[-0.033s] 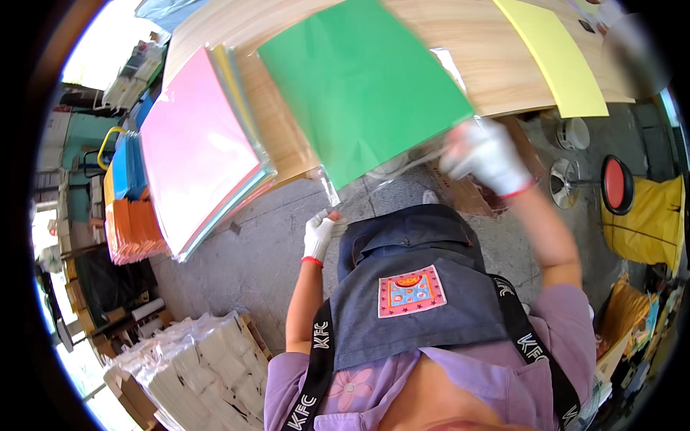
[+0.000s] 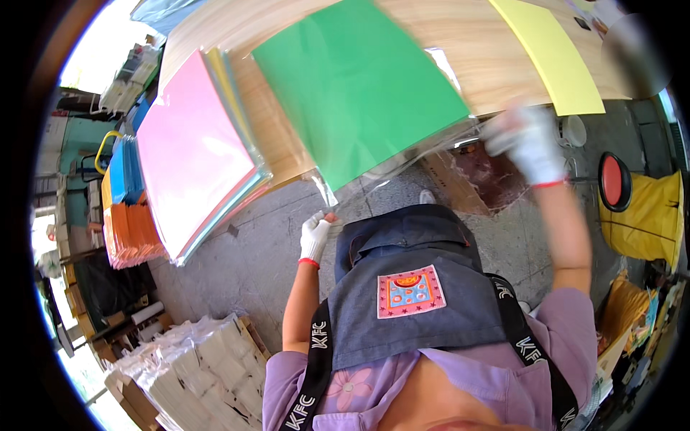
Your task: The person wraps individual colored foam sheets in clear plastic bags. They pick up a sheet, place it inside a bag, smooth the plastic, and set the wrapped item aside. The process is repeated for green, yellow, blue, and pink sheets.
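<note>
A stack of green paper (image 2: 359, 93) lies at the near edge of the wooden table, inside a clear plastic bag (image 2: 424, 149) whose loose lip overhangs that edge. My left hand (image 2: 315, 238), in a white glove with a red cuff, is closed in a pinch at the bag's near left corner. Near the bag's right corner is my right hand (image 2: 530, 147), gloved alike and smeared by motion; its fingers cannot be made out. Left of the green paper sits a pile of bagged paper (image 2: 198, 151), pink on top with other colours beneath.
Yellow paper (image 2: 557, 57) lies along the right of the wooden table (image 2: 460, 21). Orange packs (image 2: 133, 230) and blue packs (image 2: 128, 169) are stacked at the left. A wrapped pallet stack (image 2: 194, 366) stands lower left. Beneath the table is a brown carton (image 2: 467, 176); a red round seat (image 2: 614, 182) is at the right.
My right hand has moved right, away from the green paper's corner. My left hand stays nearly in place. The view has shifted slightly.
</note>
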Motion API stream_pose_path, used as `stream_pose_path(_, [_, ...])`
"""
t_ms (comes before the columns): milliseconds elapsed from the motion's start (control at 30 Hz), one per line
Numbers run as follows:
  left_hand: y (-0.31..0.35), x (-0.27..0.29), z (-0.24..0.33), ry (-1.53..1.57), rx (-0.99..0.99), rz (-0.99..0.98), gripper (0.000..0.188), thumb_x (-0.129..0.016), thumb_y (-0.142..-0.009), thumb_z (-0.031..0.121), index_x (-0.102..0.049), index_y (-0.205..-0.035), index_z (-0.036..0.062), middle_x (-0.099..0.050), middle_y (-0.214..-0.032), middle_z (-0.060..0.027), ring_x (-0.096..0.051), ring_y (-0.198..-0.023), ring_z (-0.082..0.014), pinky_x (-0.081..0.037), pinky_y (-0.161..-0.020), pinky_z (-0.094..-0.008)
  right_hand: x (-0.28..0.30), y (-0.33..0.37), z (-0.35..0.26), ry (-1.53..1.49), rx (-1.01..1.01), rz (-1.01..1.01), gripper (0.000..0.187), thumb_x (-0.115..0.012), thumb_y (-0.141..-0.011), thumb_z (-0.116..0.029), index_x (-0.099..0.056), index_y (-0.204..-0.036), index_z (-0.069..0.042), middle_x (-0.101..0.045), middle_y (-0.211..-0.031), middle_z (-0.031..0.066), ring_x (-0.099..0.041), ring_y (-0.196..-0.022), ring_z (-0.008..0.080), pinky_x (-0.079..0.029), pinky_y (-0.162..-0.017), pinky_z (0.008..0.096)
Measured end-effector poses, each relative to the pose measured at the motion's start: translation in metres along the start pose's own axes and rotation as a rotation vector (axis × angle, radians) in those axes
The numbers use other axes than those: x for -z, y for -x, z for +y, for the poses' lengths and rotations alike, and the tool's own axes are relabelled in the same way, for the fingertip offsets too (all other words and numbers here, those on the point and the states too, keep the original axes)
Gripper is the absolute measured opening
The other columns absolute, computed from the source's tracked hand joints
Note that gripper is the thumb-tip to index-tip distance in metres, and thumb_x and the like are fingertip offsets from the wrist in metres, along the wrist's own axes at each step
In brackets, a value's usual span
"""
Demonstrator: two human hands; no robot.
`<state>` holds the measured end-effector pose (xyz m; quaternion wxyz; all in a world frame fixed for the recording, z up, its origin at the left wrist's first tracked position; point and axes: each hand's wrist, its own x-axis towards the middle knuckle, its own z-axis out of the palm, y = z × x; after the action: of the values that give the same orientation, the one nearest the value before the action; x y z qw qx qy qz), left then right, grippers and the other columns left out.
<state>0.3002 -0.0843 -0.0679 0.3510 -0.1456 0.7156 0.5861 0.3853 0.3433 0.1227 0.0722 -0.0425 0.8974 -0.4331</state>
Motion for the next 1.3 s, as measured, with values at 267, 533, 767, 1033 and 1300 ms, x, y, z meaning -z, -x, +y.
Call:
stream_pose_path(267, [-0.020,0.024,-0.021,-0.260,-0.216,0.019,0.022,-0.068,-0.098,0.021,-0.068,-0.114,0.0059,-0.075,-0.092,-0.0080,-0.071,-0.076,-0.0177,-0.056,-0.068,-0.0327,0.134,0.229,0.188,0.200,-1.053,-0.002,0.055,-0.065,-0.090,-0.032,-0.045,-0.139,-0.015,-0.054,-0.130,0.0162,-0.055,-0.119,0.0352,-0.046,-0.098,0.0451])
stream_pose_path(533, [0.004,-0.010,0.077,-1.401,-1.375,0.406,0.054,-0.081,-0.070,0.008,-0.065,-0.121,0.0145,-0.064,-0.127,-0.0173,-0.061,-0.116,-0.0442,-0.049,-0.098,-0.0626,0.016,0.081,0.220,0.852,-0.198,0.410,0.080,-0.077,-0.077,-0.026,-0.046,-0.149,-0.014,-0.046,-0.153,0.0135,-0.043,-0.141,0.0337,-0.033,-0.119,0.0475])
stream_pose_path(767, [-0.005,-0.034,0.097,-1.528,-1.518,-0.089,0.052,-0.079,-0.069,0.018,-0.070,-0.121,0.0174,-0.064,-0.133,-0.0070,-0.056,-0.125,-0.0370,-0.043,-0.107,-0.0633,0.055,-0.020,0.233,1.120,0.391,0.248,0.069,-0.059,-0.086,-0.013,-0.046,-0.152,-0.022,-0.041,-0.160,0.0029,-0.041,-0.145,0.0260,-0.029,-0.124,0.0463])
stream_pose_path(1033, [0.021,-0.027,0.068,-1.434,-1.294,0.038,0.051,-0.075,-0.070,0.012,-0.072,-0.121,0.0164,-0.065,-0.132,-0.0027,-0.056,-0.128,-0.0308,-0.039,-0.111,-0.0610,0.075,-0.020,0.228,0.730,0.760,0.144,0.041,-0.071,-0.081,-0.014,-0.070,-0.122,-0.016,-0.067,-0.129,0.0036,-0.063,-0.116,0.0263,-0.051,-0.103,0.0443])
stream_pose_path(1300, [0.022,-0.029,0.045,-1.280,-1.156,0.185,0.045,-0.073,-0.077,0.007,-0.071,-0.122,0.0123,-0.068,-0.129,-0.0058,-0.058,-0.128,-0.0299,-0.036,-0.117,-0.0554,0.069,-0.016,0.226,0.564,0.647,0.208,0.028,-0.078,-0.077,-0.011,-0.072,-0.105,-0.008,-0.071,-0.105,0.0089,-0.068,-0.100,0.0297,-0.057,-0.088,0.0421])
